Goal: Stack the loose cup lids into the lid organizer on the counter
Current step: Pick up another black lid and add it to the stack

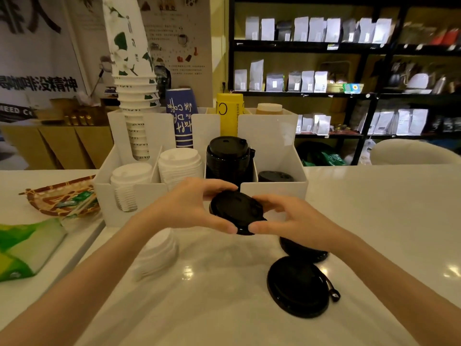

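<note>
I hold a short stack of black lids (235,211) between both hands, just in front of the white lid organizer (272,193). My left hand (192,206) grips its left side, my right hand (284,221) its right side. The organizer's front compartments hold two white lid stacks (131,173) (179,166), a tall black lid stack (228,156) and a low black lid stack (274,176). Loose on the counter lie a white lid stack (159,253), a flat black lid (298,287) and another black lid (303,249) partly under my right wrist.
Paper cup stacks (134,103) (180,116) (229,113) stand in the organizer's back row. A woven basket (57,198) with packets and a green-white bag (27,245) sit at the left. Shelves of coffee bags (311,81) fill the back right.
</note>
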### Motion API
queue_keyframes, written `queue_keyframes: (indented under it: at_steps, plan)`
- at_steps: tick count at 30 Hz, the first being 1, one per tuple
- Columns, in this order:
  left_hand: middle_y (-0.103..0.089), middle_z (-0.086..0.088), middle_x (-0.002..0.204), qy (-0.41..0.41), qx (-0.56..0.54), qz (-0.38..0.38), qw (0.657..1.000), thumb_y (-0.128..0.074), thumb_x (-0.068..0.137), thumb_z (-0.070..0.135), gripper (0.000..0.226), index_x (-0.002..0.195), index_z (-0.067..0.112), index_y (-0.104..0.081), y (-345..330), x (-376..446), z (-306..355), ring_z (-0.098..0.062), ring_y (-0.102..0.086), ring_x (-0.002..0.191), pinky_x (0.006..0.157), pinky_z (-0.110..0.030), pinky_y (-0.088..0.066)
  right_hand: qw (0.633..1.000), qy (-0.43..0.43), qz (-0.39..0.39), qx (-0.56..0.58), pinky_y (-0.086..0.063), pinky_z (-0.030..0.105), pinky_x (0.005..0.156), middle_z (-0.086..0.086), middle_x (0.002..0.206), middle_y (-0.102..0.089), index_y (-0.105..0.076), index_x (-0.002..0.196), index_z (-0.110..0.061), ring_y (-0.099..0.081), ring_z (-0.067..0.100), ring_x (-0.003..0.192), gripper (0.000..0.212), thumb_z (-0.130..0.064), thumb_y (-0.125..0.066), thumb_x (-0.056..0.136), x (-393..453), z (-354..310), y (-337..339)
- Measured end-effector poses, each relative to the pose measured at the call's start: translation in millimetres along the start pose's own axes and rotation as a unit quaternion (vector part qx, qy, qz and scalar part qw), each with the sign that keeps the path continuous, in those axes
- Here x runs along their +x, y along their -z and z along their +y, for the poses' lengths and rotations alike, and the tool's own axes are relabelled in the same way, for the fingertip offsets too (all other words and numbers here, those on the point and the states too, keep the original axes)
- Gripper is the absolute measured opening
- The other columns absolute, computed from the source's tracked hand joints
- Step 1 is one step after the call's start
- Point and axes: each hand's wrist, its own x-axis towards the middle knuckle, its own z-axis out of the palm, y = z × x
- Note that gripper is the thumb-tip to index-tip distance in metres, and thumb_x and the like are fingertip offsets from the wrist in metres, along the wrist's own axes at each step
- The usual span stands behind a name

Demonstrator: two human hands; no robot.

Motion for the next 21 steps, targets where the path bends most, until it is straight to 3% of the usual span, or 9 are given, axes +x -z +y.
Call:
queue_keyframes:
  at_steps: [3,9,12,18,21]
  plan:
    - [-0.057,0.016,0.110,-0.032,-0.027,0.035,0.999,-0.080,0.053,0.032,0.075,0.122,0.027,-0.050,19,10,9,0.009,-0.053,0.104,0.087,-0.003,-0.041,0.999,0.018,0.046,0.006,-0.040,0.010,0.080,-0.019,0.106,-0.060,-0.050,0.119,-0.034,-0.052,-0.009,0.100,0.056,-0.051,-0.063,0.067,8,-11,19]
    - [-0.063,0.013,0.111,-0.078,-0.084,0.096,0.989,-0.080,0.048,0.041,0.069,0.112,0.031,-0.057,52,31,18,0.001,-0.059,0.105,0.088,-0.012,-0.046,0.985,0.066,0.153,0.042,-0.041,0.022,0.091,-0.010,0.110,-0.063,-0.052,0.122,-0.025,-0.057,0.003,0.103,0.072,-0.053,-0.063,0.055,31,-30,49]
    - [-0.062,0.016,0.111,-0.085,-0.106,0.136,0.981,-0.083,0.048,0.040,0.061,0.104,0.038,-0.058,59,42,16,-0.001,-0.059,0.106,0.088,-0.012,-0.046,0.974,0.077,0.203,0.065,-0.039,0.018,0.088,-0.010,0.113,-0.061,-0.050,0.123,-0.025,-0.055,0.003,0.105,0.075,-0.052,-0.063,0.055,46,-34,56]
    - [-0.060,0.002,0.121,-0.069,-0.139,0.203,0.967,-0.077,0.049,0.037,0.072,0.117,0.024,-0.055,55,60,-1,-0.009,-0.057,0.112,0.096,-0.019,-0.045,0.949,0.091,0.278,0.120,-0.039,0.026,0.094,-0.017,0.106,-0.060,-0.058,0.111,-0.028,-0.053,0.000,0.106,0.049,-0.041,-0.069,0.065,73,-25,50]
    - [-0.060,0.002,0.122,-0.063,-0.137,0.235,0.960,-0.076,0.052,0.035,0.070,0.118,0.022,-0.055,49,68,-9,-0.011,-0.055,0.114,0.099,-0.024,-0.045,0.945,0.086,0.298,0.104,-0.035,0.019,0.095,-0.017,0.112,-0.059,-0.058,0.114,-0.031,-0.049,0.000,0.110,0.042,-0.038,-0.066,0.074,86,-13,44]
